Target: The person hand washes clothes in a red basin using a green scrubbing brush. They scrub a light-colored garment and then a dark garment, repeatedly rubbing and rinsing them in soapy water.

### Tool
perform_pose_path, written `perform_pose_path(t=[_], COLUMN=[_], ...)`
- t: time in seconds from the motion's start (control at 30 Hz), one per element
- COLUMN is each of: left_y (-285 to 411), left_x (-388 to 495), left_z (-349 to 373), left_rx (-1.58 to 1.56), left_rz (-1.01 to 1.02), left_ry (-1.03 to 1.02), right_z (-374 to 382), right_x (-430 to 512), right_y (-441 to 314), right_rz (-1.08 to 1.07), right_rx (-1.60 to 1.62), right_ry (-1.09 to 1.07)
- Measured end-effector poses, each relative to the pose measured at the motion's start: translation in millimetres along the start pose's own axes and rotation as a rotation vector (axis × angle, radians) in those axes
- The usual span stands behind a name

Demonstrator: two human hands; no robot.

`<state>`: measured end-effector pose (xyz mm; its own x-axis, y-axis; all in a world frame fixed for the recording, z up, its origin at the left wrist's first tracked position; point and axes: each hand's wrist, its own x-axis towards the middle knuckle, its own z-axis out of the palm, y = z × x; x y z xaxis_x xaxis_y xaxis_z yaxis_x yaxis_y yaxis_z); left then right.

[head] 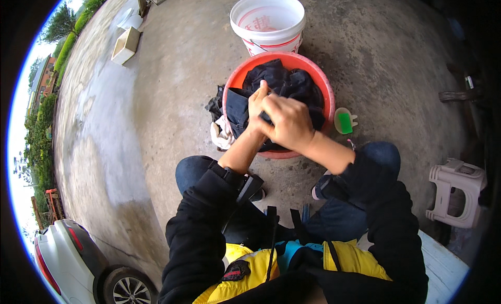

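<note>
A red plastic basin [329, 92] stands on the concrete between my feet, holding a heap of dark, wet-looking clothing [274, 75]. Over the basin my two hands are pressed together. My left hand [256, 108] grips dark cloth, its thumb pointing up and away from me. Closed over the same cloth, my right hand [289, 118] lies against the left and is slightly blurred. A bit of the fabric shows between them; the rest of what they grip is hidden under the fingers.
Behind the basin stands a white bucket [274, 37]. A green soap bar [345, 123] sits in a pale dish [337, 114] to the right. White cloth [220, 134] and black cloth [214, 106] lie left of the basin. A plastic stool [442, 182] is at right, a car [68, 257] at lower left.
</note>
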<state>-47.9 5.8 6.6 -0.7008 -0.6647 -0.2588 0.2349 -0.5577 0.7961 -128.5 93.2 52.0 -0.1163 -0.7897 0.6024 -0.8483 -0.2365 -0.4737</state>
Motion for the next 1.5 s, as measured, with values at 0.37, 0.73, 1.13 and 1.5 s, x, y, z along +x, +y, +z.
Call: perform_pose_path(t=[0.37,0.73,1.13,1.5], left_y=[-3,13,18,24], left_x=[-5,-15,-17,-10], left_z=[0,10,-3,-17], left_rx=[0.133,0.177,0.581,0.508], left_rz=[-0.025,0.140,0.244,0.150], left_ry=[0.216,0.053,0.058,-0.177], right_z=[9,-11,-56,-21], right_x=[4,11,0,3], right_y=[5,55,75,61], right_rz=[0.319,0.753,0.793,0.448], right_rx=[0.023,0.490,1.169,0.260], right_ry=[0.212,0.053,-0.034,0.202])
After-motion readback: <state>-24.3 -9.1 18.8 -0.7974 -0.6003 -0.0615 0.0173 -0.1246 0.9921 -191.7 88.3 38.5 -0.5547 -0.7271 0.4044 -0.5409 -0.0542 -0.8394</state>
